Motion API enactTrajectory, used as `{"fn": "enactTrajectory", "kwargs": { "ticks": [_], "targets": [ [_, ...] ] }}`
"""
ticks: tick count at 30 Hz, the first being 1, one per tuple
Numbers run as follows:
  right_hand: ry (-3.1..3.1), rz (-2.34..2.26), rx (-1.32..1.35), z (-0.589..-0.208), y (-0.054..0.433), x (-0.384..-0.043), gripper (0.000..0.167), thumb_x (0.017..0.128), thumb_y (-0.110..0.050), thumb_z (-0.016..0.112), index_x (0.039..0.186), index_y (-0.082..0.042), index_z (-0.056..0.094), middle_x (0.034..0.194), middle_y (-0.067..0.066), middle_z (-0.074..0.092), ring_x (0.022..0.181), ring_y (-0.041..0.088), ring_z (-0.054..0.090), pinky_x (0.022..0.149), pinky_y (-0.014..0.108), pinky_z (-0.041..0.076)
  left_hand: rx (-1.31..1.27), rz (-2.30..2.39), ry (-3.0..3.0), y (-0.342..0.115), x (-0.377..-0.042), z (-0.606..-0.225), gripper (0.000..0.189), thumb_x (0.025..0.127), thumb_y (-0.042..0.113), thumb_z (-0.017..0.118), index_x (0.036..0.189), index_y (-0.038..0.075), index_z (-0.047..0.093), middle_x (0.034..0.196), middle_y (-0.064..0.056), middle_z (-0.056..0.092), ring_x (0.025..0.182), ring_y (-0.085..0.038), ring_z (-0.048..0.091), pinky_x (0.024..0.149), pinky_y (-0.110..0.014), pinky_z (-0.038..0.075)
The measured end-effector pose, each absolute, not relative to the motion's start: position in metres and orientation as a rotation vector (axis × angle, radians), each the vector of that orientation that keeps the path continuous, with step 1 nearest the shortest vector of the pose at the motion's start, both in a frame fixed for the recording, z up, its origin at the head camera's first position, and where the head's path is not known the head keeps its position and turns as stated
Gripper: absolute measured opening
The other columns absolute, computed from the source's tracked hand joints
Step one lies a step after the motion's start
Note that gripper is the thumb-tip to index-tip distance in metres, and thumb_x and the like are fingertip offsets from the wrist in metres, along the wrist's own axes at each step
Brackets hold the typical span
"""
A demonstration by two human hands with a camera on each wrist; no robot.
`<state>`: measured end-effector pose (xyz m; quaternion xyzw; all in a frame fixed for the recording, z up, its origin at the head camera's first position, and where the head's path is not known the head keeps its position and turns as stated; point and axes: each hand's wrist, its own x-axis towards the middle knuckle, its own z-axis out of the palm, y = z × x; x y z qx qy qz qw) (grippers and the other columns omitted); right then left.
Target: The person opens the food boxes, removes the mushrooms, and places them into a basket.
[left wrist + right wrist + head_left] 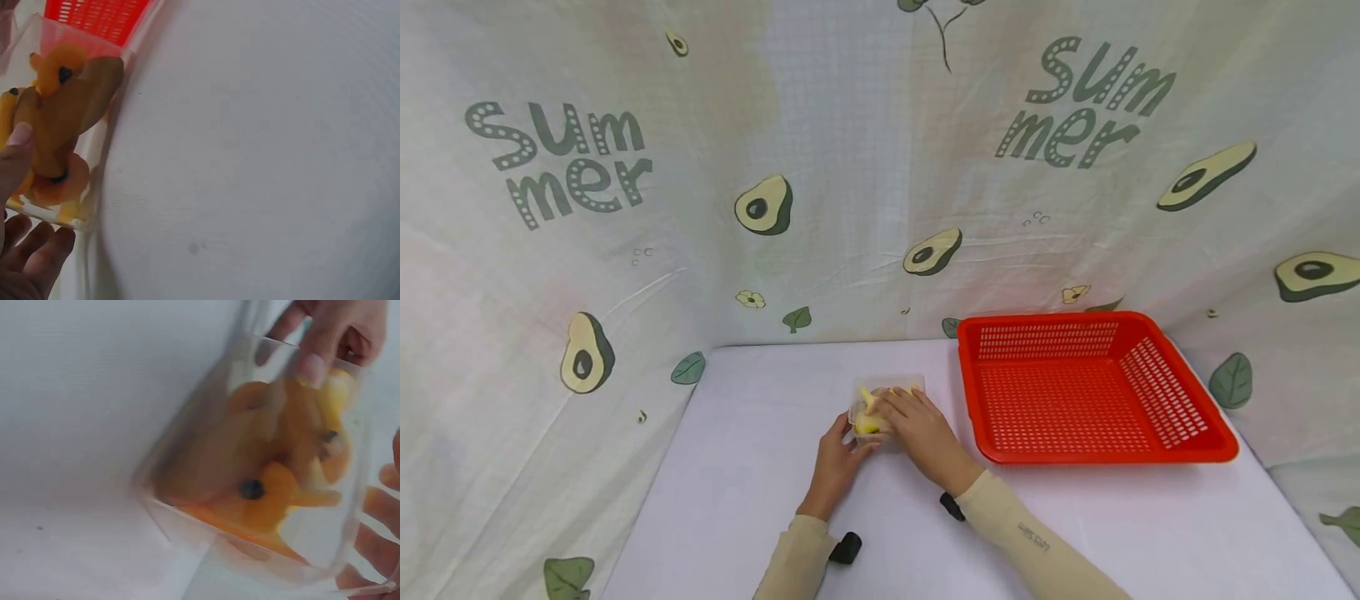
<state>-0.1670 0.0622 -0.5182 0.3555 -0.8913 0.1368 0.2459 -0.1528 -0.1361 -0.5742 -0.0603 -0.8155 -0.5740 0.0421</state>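
A clear plastic box [862, 417], filled with rounded pieces in yellow, orange and brown, lies between both hands in the head view. Dark spots or tips mark some of these pieces [72, 109]. My left hand [838, 464] grips the box at its left side; in the left wrist view its thumb [17, 156] lies over the rim and the other fingers are outside the wall. Over the right part of the box reaches my right hand [917, 429], fingers fairly straight. The right wrist view puts its fingers [378, 544] against the box's side.
To the right of the hands stands a red perforated basket [1067, 408]. A white cloth [737, 450] covers the table. Behind it hangs a curtain [850, 125] printed with avocados and lettering.
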Motion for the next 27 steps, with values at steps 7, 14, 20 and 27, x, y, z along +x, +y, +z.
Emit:
{"fn": "enactTrajectory", "kwargs": {
  "ticks": [7,14,20,27],
  "targets": [
    [-2.551,0.626,0.925,-0.5,0.061,-0.168,0.045,0.093,-0.019,0.082,0.136,-0.009,0.071,0.139,0.008,0.069,0.126,0.03,0.065,0.111,0.047,0.055,-0.072,-1.811,-2.583,-0.14,-0.148,-0.568,0.076,0.096,0.016,0.081,0.156,-0.008,0.041,0.157,-0.032,0.045,0.139,-0.05,0.052,0.106,-0.05,0.058],
    [-2.486,0.884,0.849,-0.488,0.059,-0.175,0.034,0.093,-0.017,0.083,0.125,-0.008,0.075,0.126,0.007,0.071,0.117,0.026,0.065,0.104,0.042,0.059,-0.041,-1.787,-2.531,-0.14,-0.148,-0.556,0.05,0.111,0.022,0.056,0.151,-0.007,0.051,0.154,-0.026,0.053,0.134,-0.043,0.059,0.106,-0.052,0.057],
    [-2.428,1.028,0.844,-0.482,0.06,-0.181,0.028,0.092,-0.006,0.082,0.119,-0.007,0.076,0.119,0.005,0.07,0.11,0.025,0.062,0.1,0.04,0.06,0.062,-1.766,-2.502,-0.136,-0.146,-0.549,0.038,0.108,0.01,0.058,0.142,-0.006,0.061,0.145,-0.024,0.062,0.123,-0.039,0.067,0.095,-0.037,0.063],
    [-2.34,1.065,0.821,-0.477,0.062,-0.188,0.023,0.092,-0.001,0.08,0.114,-0.006,0.077,0.113,0.006,0.07,0.107,0.026,0.062,0.096,0.041,0.059,0.206,-1.791,-2.42,-0.13,-0.147,-0.54,0.03,0.101,0.003,0.065,0.129,-0.007,0.071,0.129,-0.026,0.07,0.108,-0.038,0.073,0.078,-0.014,0.057]
  ]
}}
